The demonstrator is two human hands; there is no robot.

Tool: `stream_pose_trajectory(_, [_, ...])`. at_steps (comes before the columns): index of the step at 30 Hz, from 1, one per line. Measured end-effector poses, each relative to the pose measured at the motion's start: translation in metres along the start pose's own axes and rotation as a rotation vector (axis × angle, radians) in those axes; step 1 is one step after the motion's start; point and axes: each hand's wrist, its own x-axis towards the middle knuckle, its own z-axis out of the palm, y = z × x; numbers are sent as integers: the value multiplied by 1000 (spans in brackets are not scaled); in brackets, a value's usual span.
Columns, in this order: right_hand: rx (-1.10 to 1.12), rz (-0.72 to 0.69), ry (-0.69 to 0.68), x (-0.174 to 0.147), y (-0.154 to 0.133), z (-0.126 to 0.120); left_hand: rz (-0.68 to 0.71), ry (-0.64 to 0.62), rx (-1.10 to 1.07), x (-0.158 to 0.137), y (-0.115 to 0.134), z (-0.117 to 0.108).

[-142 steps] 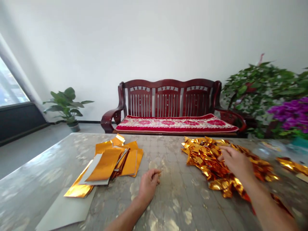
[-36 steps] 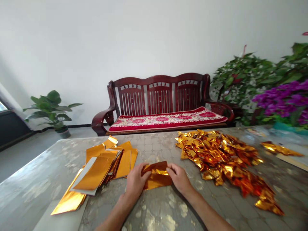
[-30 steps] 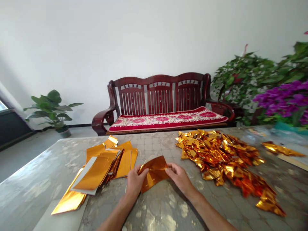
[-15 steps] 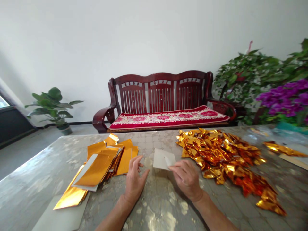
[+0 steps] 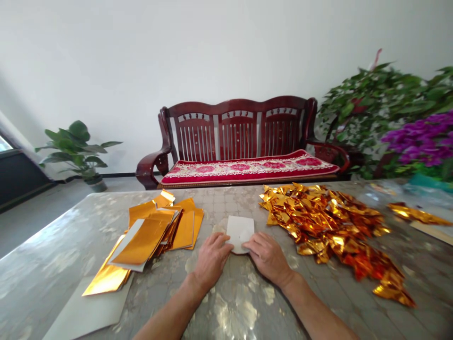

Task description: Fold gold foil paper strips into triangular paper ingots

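A small sheet of paper, pale side up, lies in front of me between my hands. My left hand pinches its near left corner, fingers closed. At the near right corner, my right hand grips the paper between thumb and fingers. The near edge looks slightly curled. To the left is a loose pile of gold foil paper sheets, some with the pale side showing. A heap of folded gold foil pieces spreads out on the right.
A patterned cover lies over the table. A pale flat sheet rests at the near left. Clear plastic and another gold piece lie far right. Beyond stand a wooden bench, a potted plant and purple flowers.
My left hand has moved right and taken hold of the paper's left corner. The paper now lies straighter, its near edge curling. My right hand has shifted slightly left and down, still holding it.
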Motion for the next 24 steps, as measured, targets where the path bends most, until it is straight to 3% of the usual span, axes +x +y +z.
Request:
stream_pose_trajectory(10, [53, 73, -159, 2, 2, -5, -99, -100, -70, 0, -3, -4])
stream_pose_trajectory(18, [66, 259, -138, 6, 2, 1, -302, -90, -212, 4, -6, -6])
stream_pose_trajectory(24, [-12, 381, -156, 9, -2, 3, -399, -80, -200, 4, -6, -4])
